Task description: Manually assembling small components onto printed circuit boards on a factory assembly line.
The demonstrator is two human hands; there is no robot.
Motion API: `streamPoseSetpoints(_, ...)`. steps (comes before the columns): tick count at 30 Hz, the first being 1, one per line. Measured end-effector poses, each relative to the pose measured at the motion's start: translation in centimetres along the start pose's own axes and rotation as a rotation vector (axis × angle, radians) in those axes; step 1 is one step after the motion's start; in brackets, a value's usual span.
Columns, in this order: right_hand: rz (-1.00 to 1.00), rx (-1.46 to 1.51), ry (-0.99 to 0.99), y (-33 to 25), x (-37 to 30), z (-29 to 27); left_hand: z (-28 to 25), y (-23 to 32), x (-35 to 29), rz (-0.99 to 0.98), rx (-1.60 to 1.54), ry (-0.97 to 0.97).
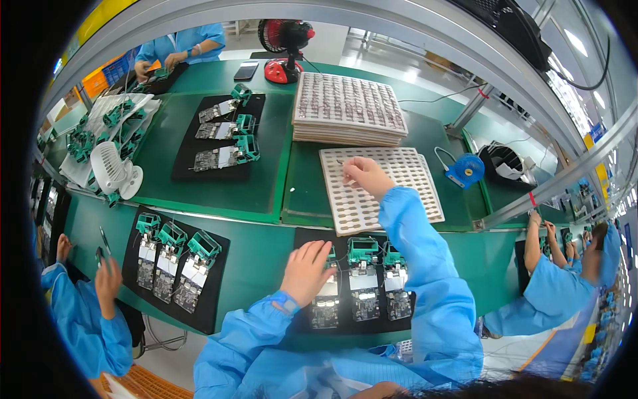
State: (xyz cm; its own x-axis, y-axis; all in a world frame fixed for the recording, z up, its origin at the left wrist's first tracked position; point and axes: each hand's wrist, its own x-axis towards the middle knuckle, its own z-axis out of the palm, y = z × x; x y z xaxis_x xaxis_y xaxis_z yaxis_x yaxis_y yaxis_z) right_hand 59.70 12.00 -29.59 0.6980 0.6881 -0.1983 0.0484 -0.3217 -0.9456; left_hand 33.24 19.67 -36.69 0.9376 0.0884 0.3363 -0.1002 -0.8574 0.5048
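Note:
My left hand [304, 272] lies over the top of the leftmost of three circuit boards [325, 314], its fingers stretched out and thumb apart. Beside it stand a middle board [365, 300] and a right-hand board [399, 302], each with a green frame at its far end. All three rest on a black mat [302, 238]. Farther off, my right hand [367, 177] is closed in a pinch above a white tray [419, 199] with rows of small slots. Whatever sits between those fingertips is too small to name.
Behind the tray rises a stack of similar trays [349, 106]. A blue round dispenser [465, 171] and a black bin [508, 163] are at right. More boards on a black mat [183, 266] lie at left, near a co-worker's hand [107, 286]. A metal post [468, 110] stands at right.

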Motion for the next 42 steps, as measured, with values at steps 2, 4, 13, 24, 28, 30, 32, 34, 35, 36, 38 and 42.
streamPoseSetpoints(2,-0.022,-0.027,-0.085,-2.4,-4.2,-1.0,-0.3,0.6,0.5,-0.006,0.098,0.105)
streamPoseSetpoints(4,-0.063,-0.029,-0.186,-3.5,-9.3,-1.9,-1.6,1.9,1.8,-0.027,-0.061,0.198)
streamPoseSetpoints(13,0.099,0.313,-0.042,3.9,-24.7,-0.4,1.1,7.4,4.8,-0.13,-1.112,-0.102)
streamPoseSetpoints(24,0.152,0.505,0.017,9.5,-27.0,-0.4,3.7,9.1,4.5,-0.126,-0.946,-0.284)
streamPoseSetpoints(28,0.16,0.497,0.02,9.5,-26.1,-0.6,4.6,8.4,5.0,-0.21,-0.986,-0.269)
streamPoseSetpoints(30,0.159,0.502,0.026,9.8,-25.7,-0.5,5.2,8.3,5.2,-0.21,-0.962,-0.252)
streamPoseSetpoints(32,0.126,0.488,0.082,10.0,-25.3,-0.4,5.6,8.9,5.4,-0.171,-0.91,-0.189)
streamPoseSetpoints(34,0.11,0.288,0.175,9.3,-25.2,0.0,5.6,9.3,5.5,-0.161,-0.818,-0.16)
streamPoseSetpoints(35,0.094,0.085,0.265,9.0,-25.1,0.2,5.6,9.4,5.6,-0.161,-0.815,-0.161)
streamPoseSetpoints(36,0.094,0.088,0.264,9.4,-24.8,0.4,5.7,9.5,5.8,-0.112,-0.729,-0.123)
streamPoseSetpoints(38,-0.159,-0.28,0.449,10.1,-24.5,0.7,5.8,9.7,6.1,-0.058,-0.647,-0.089)
streamPoseSetpoints(42,-0.195,-0.33,0.52,10.2,-24.2,0.8,6.0,10.0,6.7,0.026,-0.476,-0.01)
